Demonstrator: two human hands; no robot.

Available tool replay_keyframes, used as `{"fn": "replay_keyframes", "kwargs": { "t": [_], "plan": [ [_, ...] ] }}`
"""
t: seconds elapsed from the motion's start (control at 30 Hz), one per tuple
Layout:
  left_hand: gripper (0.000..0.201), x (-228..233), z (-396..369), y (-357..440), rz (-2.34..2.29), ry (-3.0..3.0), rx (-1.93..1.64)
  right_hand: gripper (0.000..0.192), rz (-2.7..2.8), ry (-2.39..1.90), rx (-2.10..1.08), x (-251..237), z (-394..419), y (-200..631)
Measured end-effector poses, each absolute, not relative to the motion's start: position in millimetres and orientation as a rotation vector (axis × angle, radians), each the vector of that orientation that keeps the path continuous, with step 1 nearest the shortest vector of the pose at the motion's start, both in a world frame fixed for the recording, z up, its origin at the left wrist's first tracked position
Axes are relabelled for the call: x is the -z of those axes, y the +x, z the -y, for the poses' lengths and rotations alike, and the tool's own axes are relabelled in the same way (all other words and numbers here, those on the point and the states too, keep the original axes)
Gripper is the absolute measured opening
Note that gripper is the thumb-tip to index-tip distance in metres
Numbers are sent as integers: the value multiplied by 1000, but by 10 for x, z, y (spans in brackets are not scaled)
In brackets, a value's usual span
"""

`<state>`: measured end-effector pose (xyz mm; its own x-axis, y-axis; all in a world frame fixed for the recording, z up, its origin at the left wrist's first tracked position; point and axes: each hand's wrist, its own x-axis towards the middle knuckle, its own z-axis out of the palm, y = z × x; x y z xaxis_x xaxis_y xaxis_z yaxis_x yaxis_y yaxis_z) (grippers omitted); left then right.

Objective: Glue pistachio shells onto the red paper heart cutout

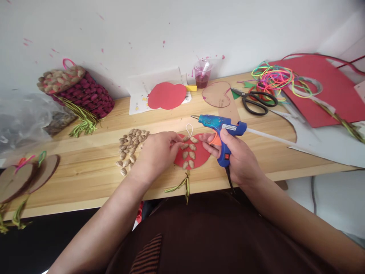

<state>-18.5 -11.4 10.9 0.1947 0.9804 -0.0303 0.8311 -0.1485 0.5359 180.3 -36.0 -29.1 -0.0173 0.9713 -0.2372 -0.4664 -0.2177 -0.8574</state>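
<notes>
My right hand [238, 154] is wrapped round a blue hot glue gun [215, 122] with an orange trigger, its metal nozzle pointing left and a clear glue stick coming out of its back. The fingers of my left hand [159, 152] are closed at a tan nut shell [184, 146] on a red paper shape [203, 158]. Pairs of such shells run down the middle of this shape. A white cord loop [189, 130] sits at its top and a green-yellow tassel [187, 184] hangs from its bottom. Beside my left hand lies a pile of loose shells [129, 142].
Behind are a red paper cutout [167, 96], a cup of dark red liquid [202, 78] and a cardboard heart [216, 94]. Black scissors [256, 102] and tangled bright cords [275, 78] lie right. A purple shell-covered piece [88, 93] and cardboard discs [45, 173] are left.
</notes>
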Motion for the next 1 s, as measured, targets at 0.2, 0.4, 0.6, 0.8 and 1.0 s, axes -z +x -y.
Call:
{"fn": "replay_keyframes", "kwargs": {
  "t": [0.2,0.4,0.6,0.8,1.0],
  "plan": [
    [9,23,51,-317,-1561,1850,-646,30,688,-1047,-1513,289,363,1794],
    [10,162,-2,-327,-1454,1822,-700,28,655,-1029,-1513,302,360,1783],
    [8,192,-9,-320,-1444,1862,-684,31,653,-1055,-1491,291,358,1773],
    [10,209,13,-303,-1459,1944,-679,29,645,-1083,-1470,272,351,1762],
    [11,193,31,-283,-1501,2050,-640,28,677,-1083,-1444,290,348,1746]
  ]
}}
